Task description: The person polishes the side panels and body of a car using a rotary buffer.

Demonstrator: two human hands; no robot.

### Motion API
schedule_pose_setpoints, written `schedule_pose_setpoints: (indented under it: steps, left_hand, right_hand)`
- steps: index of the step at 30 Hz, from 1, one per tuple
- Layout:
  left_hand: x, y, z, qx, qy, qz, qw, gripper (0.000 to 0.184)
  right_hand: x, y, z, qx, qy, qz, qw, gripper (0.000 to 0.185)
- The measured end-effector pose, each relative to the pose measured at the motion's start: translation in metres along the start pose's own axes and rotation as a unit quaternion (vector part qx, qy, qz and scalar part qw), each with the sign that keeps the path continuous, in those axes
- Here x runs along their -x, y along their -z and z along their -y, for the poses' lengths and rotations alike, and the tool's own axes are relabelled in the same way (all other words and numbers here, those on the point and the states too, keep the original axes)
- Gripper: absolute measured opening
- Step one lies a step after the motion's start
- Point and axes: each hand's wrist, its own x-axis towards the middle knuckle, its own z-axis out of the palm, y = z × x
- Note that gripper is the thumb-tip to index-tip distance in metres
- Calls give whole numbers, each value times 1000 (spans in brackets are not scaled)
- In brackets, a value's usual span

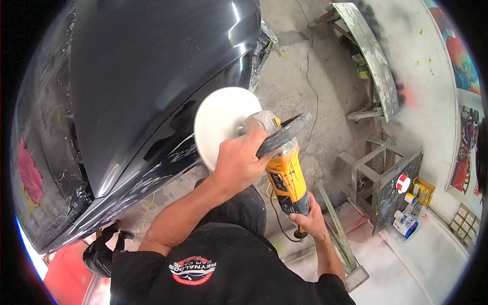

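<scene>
A yellow and black power polisher [287,175] with a round white pad [221,119] is held in front of my body. My left hand [241,155] is wrapped round the polisher's front, by its black loop handle [284,134]. At the rear end, my right hand [311,218] grips the black part of the body. The pad overlaps the side of a glossy black car panel [152,76] in view; whether they touch I cannot tell. Whitish streaks mark the panel's lower edge near the pad.
A bench with a worn top [368,56] stands at the upper right. Cans and bottles [405,223] sit on a small stand [389,193]. A power cord [308,76] runs over the concrete floor. Another person [99,256] is at the lower left.
</scene>
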Motion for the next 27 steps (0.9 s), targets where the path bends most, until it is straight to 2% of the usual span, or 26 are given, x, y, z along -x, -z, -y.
schedule_pose_setpoints:
  steps: [5,10,14,17,21,23,27]
  left_hand:
    - [-44,-15,7,-36,-12,-4,999,25]
    - [-106,-32,22,-11,-93,-70,993,25]
    - [-119,-22,28,-8,-80,-75,994,27]
    - [-97,-13,17,-19,-73,-97,992,28]
    - [-33,6,9,-13,-39,-85,996,26]
    - [3,16,6,-36,-11,-63,997,26]
    - [37,26,5,-36,-9,-69,997,26]
  right_hand:
    - [-25,18,10,3,-20,-19,1000,80]
    - [-67,37,44,24,28,-50,998,72]
    - [-87,33,50,44,52,-65,996,64]
    - [-73,31,54,55,50,-41,996,65]
    - [-42,14,30,31,71,-19,997,83]
    - [-26,12,7,64,47,-12,997,97]
    - [-9,3,13,90,39,16,995,95]
